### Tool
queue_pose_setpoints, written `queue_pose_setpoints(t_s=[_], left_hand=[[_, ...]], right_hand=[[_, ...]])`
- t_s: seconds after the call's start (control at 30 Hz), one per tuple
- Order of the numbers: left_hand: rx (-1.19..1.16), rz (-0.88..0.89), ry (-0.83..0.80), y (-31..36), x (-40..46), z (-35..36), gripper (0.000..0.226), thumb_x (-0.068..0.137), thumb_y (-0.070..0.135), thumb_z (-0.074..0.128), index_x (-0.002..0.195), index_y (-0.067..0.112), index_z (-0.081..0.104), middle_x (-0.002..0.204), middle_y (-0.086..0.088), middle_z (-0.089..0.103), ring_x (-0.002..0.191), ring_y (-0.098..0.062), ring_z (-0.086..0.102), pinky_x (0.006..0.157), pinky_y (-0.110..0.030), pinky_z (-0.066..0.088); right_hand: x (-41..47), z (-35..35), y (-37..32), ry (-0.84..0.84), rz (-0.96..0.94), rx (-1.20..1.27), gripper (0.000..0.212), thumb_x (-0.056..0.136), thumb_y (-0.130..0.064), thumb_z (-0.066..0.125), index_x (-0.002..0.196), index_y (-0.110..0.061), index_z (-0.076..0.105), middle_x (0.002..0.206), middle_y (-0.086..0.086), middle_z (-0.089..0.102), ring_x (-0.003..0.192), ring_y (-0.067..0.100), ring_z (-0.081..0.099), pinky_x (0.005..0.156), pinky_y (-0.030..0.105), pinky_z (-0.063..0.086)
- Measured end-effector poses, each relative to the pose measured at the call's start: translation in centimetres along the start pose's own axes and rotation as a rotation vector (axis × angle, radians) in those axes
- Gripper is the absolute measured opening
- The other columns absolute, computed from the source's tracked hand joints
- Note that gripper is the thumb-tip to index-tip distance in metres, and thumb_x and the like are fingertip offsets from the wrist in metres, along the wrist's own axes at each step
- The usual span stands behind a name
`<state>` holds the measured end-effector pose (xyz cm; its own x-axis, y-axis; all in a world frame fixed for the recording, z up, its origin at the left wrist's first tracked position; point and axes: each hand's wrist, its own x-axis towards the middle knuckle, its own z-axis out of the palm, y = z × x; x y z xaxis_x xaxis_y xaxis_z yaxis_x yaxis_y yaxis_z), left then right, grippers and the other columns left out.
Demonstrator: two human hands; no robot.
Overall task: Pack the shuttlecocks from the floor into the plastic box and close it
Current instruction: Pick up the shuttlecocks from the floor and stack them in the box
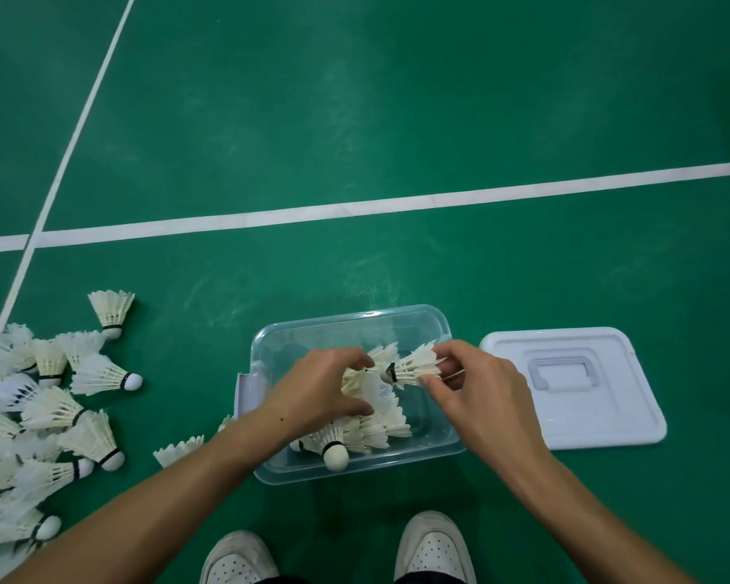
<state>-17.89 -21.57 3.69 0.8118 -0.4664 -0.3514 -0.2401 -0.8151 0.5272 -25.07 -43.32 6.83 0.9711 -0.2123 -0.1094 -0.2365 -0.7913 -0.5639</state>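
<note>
A clear plastic box (418, 320) stands open on the green floor in front of me. Several white feather shuttlecocks (367, 432) lie inside it, one with its cork (336, 457) against the near wall. Over the box, my right hand (481, 394) pinches a single shuttlecock (414, 366) by its feathers, cork pointing left. My left hand (321, 389) curls its fingers and thumb round the shuttlecocks in the middle of the box. A large pile of shuttlecocks (39, 415) lies on the floor at the left.
The box's white lid (586, 423) lies flat on the floor just right of the box, handle side up. One loose shuttlecock (178, 451) lies under my left forearm. My two white shoes (435, 550) stand near the bottom edge. White court lines (355, 210) cross the floor.
</note>
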Motion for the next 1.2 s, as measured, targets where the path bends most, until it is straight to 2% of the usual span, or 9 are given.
queue_pose_setpoints(t_s=[0.1,0.33,0.47,0.63,0.8,0.9,1.07,1.13,1.2], left_hand=[[0.054,-0.007,-0.022,0.5,0.9,0.3,0.067,0.074,0.052,0.09,0.134,0.04,0.063,0.126,0.01,0.07,0.112,-0.014,0.066,0.095,-0.037,0.055],[0.106,-0.025,-0.034,0.0,1.4,0.4,0.045,0.081,0.051,0.085,0.12,0.035,0.07,0.125,0.006,0.066,0.105,-0.014,0.062,0.088,-0.033,0.053],[0.096,-0.028,-0.006,-0.4,1.3,0.6,0.043,0.081,0.049,0.085,0.119,0.034,0.07,0.124,0.006,0.066,0.1,-0.011,0.059,0.082,-0.029,0.047],[0.065,-0.031,0.039,-0.7,1.1,0.7,0.041,0.079,0.048,0.087,0.113,0.036,0.067,0.117,0.01,0.066,0.1,-0.01,0.062,0.079,-0.027,0.049],[0.073,-0.048,0.044,-1.1,1.1,1.2,0.046,0.078,0.05,0.086,0.117,0.036,0.067,0.117,0.01,0.068,0.101,-0.012,0.065,0.084,-0.032,0.056],[0.078,-0.065,0.029,-1.2,1.2,1.5,0.049,0.078,0.051,0.086,0.121,0.036,0.067,0.12,0.009,0.069,0.102,-0.013,0.065,0.085,-0.034,0.056],[0.053,-0.046,0.025,-1.5,0.8,1.3,0.066,0.073,0.059,0.088,0.131,0.042,0.062,0.122,0.012,0.067,0.106,-0.011,0.063,0.088,-0.033,0.054],[0.001,-0.035,0.061,-1.4,0.2,0.3,0.075,0.069,0.063,0.088,0.135,0.042,0.06,0.121,0.015,0.066,0.109,-0.009,0.063,0.093,-0.033,0.053],[-0.077,0.023,0.148,-1.0,-0.6,-1.1,0.071,0.069,0.066,0.084,0.131,0.039,0.062,0.117,0.018,0.067,0.105,0.0,0.062,0.092,-0.028,0.053]], right_hand=[[0.0,0.4,-0.2,-0.037,0.023,-0.05,0.026,0.089,-0.038,0.078,0.114,-0.034,0.071,0.091,-0.019,0.074,0.086,0.012,0.072,0.077,0.038,0.059],[0.4,0.5,0.0,-0.065,0.052,-0.055,0.026,0.089,-0.036,0.079,0.113,-0.031,0.073,0.091,-0.016,0.074,0.085,0.012,0.071,0.078,0.038,0.059],[0.5,0.9,-0.2,-0.082,0.041,-0.074,0.02,0.089,-0.031,0.079,0.108,-0.029,0.073,0.091,-0.012,0.075,0.085,0.014,0.071,0.079,0.039,0.059],[1.3,3.3,-1.6,-0.213,0.023,-0.027,0.016,0.09,-0.02,0.079,0.105,-0.018,0.075,0.09,-0.005,0.076,0.085,0.017,0.071,0.082,0.04,0.061],[2.2,5.4,-1.6,-0.313,0.112,0.114,0.017,0.094,-0.009,0.077,0.11,-0.01,0.072,0.093,0.002,0.07,0.072,0.022,0.074,0.059,0.041,0.066],[2.6,5.9,-1.5,-0.319,0.149,0.131,0.018,0.095,-0.008,0.076,0.113,-0.008,0.071,0.093,0.003,0.068,0.071,0.023,0.073,0.059,0.039,0.065],[2.9,5.2,-1.3,-0.384,0.233,0.244,0.037,0.096,-0.008,0.075,0.131,-0.005,0.065,0.106,0.004,0.069,0.072,0.016,0.067,0.052,0.021,0.054],[2.5,4.3,-1.1,-0.363,0.224,0.31,0.047,0.095,-0.007,0.076,0.139,-0.006,0.062,0.112,0.002,0.069,0.086,0.016,0.071,0.062,0.027,0.062],[2.1,2.9,-0.9,-0.304,0.158,0.317,0.045,0.094,-0.01,0.076,0.137,-0.012,0.065,0.114,-0.004,0.072,0.1,0.012,0.072,0.085,0.037,0.065]])
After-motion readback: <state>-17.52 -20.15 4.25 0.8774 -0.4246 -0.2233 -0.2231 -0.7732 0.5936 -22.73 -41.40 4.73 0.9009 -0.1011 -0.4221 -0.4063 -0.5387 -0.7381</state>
